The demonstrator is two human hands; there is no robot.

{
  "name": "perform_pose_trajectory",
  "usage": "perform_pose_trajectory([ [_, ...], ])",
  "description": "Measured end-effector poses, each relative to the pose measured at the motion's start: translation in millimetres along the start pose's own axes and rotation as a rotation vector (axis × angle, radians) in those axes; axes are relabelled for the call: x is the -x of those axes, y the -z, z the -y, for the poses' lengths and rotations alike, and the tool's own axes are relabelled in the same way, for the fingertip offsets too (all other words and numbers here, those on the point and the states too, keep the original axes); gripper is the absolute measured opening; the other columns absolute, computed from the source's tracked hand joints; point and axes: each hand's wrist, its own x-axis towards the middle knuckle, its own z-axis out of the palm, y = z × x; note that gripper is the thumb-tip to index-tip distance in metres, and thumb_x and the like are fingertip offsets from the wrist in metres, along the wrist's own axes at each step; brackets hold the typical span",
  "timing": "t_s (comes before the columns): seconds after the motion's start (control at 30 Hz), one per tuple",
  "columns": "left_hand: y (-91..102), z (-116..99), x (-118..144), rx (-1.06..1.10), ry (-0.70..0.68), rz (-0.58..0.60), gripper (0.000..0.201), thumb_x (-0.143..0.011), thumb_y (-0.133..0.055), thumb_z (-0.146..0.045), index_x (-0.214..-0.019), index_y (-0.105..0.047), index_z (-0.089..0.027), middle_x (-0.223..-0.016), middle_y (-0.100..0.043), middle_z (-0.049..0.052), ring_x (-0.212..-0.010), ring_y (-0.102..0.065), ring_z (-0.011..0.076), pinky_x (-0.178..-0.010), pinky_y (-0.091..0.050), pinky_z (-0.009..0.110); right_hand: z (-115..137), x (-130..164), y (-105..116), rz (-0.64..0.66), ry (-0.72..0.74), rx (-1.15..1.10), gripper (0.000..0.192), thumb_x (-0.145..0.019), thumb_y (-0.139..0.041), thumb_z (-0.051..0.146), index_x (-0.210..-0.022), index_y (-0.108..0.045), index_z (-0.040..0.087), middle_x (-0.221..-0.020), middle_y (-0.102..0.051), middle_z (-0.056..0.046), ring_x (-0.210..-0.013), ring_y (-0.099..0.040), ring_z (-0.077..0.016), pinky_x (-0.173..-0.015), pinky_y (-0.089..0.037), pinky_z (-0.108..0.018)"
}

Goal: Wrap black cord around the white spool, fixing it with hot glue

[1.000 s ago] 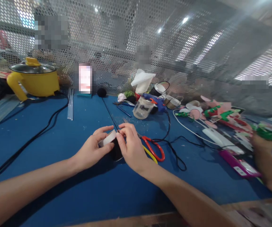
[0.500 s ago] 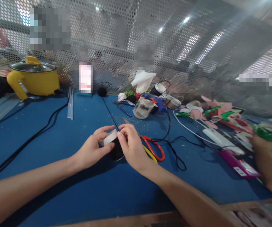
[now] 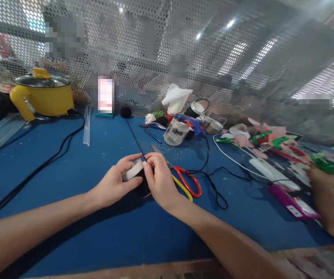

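Observation:
Close together over the blue table, both my hands work at a white curved band [image 3: 134, 170]. My left hand [image 3: 119, 177] is closed on the band, thumb below and fingers along its far side. A dark, rounded black piece [image 3: 144, 186] shows beneath the fingers; whether it belongs to the band I cannot tell. With thumb and forefinger, my right hand [image 3: 161, 179] pinches a black yarn [image 3: 136, 139] at the band's end. That yarn runs back to a black yarn ball [image 3: 125, 112]. Scissors [image 3: 187, 182] with red and yellow handles lie beside my right hand.
A yellow electric pot [image 3: 46, 99] stands back left, its black cord crossing the table. Behind are a lit phone [image 3: 105, 95], a clear jar [image 3: 175, 133] and a blue glue gun [image 3: 196, 126]. At right lie a purple device [image 3: 291, 203] and another person's hand [image 3: 325, 178].
Both hands stay almost in place, still holding the band and the yarn. The view has shifted very slightly.

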Motion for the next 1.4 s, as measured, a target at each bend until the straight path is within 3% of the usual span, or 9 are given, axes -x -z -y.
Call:
perform_pose_trajectory([
  [0.73,-4.2,-6,-2,0.084,0.093,-0.081,0.022,-0.076,-0.050,-0.032,-0.060,-0.050,-0.017,-0.117,-0.053,0.010,-0.113,-0.043,0.0240,-0.095,-0.032,0.035,8,0,-4,0.001,0.039,0.055,0.011,-0.084,-0.033,0.023,-0.072,-0.034,0.021,-0.091,-0.047,-0.009,-0.088,-0.051,-0.0200,-0.073,-0.045,-0.039],
  [1.0,0.0,-9,-1,0.022,0.084,-0.054,0.017,-0.073,-0.050,-0.027,-0.059,-0.049,-0.018,-0.119,-0.050,0.010,-0.115,-0.041,0.0256,-0.095,-0.030,0.037,9,-6,4,0.044,-0.011,-0.069,0.006,-0.080,-0.038,0.021,-0.074,-0.039,0.020,-0.093,-0.049,-0.011,-0.092,-0.049,-0.0192,-0.081,-0.041,-0.039],
  [1.1,2.0,-9,-1,-0.003,0.077,-0.040,0.014,-0.071,-0.051,-0.024,-0.058,-0.048,-0.019,-0.119,-0.049,0.010,-0.115,-0.041,0.0261,-0.096,-0.029,0.038,6,-18,7,0.114,-0.130,-0.247,0.005,-0.076,-0.043,0.021,-0.072,-0.043,0.018,-0.096,-0.052,-0.010,-0.091,-0.051,-0.0173,-0.083,-0.040,-0.037],
  [1.23,2.9,-8,0,0.009,0.077,-0.027,0.013,-0.069,-0.051,-0.022,-0.058,-0.047,-0.019,-0.118,-0.050,0.009,-0.116,-0.041,0.0267,-0.096,-0.029,0.039,6,-43,8,0.276,-0.439,-0.527,0.005,-0.073,-0.048,0.023,-0.072,-0.047,0.018,-0.082,-0.058,-0.003,-0.067,-0.054,-0.0120,-0.066,-0.045,-0.030],
  [1.4,1.0,-8,0,0.046,0.080,0.025,0.012,-0.069,-0.053,-0.022,-0.058,-0.049,-0.019,-0.115,-0.051,0.010,-0.122,-0.033,0.0248,-0.099,-0.026,0.041,7,-78,-1,0.336,-0.675,-0.897,0.006,-0.073,-0.049,0.015,-0.068,-0.048,0.016,-0.071,-0.061,-0.001,-0.068,-0.059,-0.0106,-0.064,-0.045,-0.024],
])
